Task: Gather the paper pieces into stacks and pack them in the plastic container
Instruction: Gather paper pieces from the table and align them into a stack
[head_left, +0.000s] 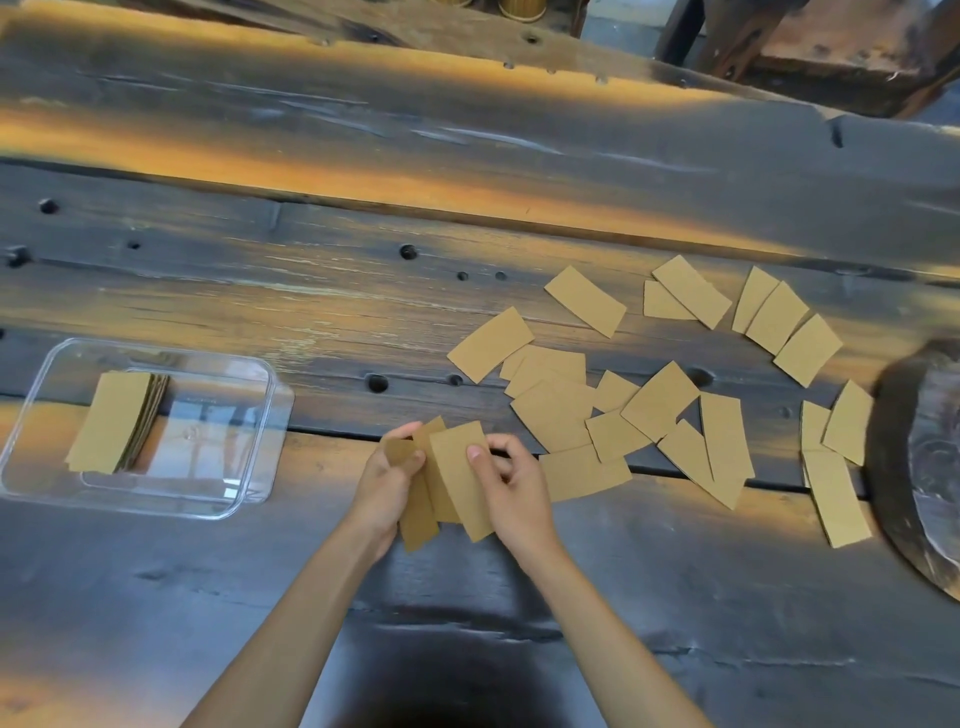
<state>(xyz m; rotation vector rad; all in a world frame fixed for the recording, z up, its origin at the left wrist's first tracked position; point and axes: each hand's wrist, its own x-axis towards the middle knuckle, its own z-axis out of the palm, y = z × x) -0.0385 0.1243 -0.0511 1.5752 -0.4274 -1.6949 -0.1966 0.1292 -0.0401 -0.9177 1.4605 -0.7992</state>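
Both hands worked close together over the near middle of the dark wooden tabletop (260, 291). The left hand (387, 480) was closed around a small, uneven fan of brown paper pieces (457, 480), thumb on top and fingers behind; the right hand (511, 480) pinched the front piece of the same fan near its right edge, thumb on the face.

The rest of the loose pieces (660, 400) lay scattered to the right of the hands, many overlapping, some lying apart towards the far right near a dark rounded object (919, 467) at the frame's edge. To the left, well apart from the hands, sat the clear plastic container (270, 379), open, with one finished stack (114, 421) already lying along its left side and bare floor beside it.

The pieces looked like thin card: light, flat, stiff enough to hold their shape when held by one end, yet easily bent or creased if squeezed. Their smooth faces would probably slide over one another, so a stack seemed best squared by tapping its edges and then held across the short sides, with thumb and fingers pressing the faces together. Single pieces lying flat would likely be easiest to lift by an overlapping or raised corner.

No brand, label or writing could be read on the pieces, the container or the tabletop.
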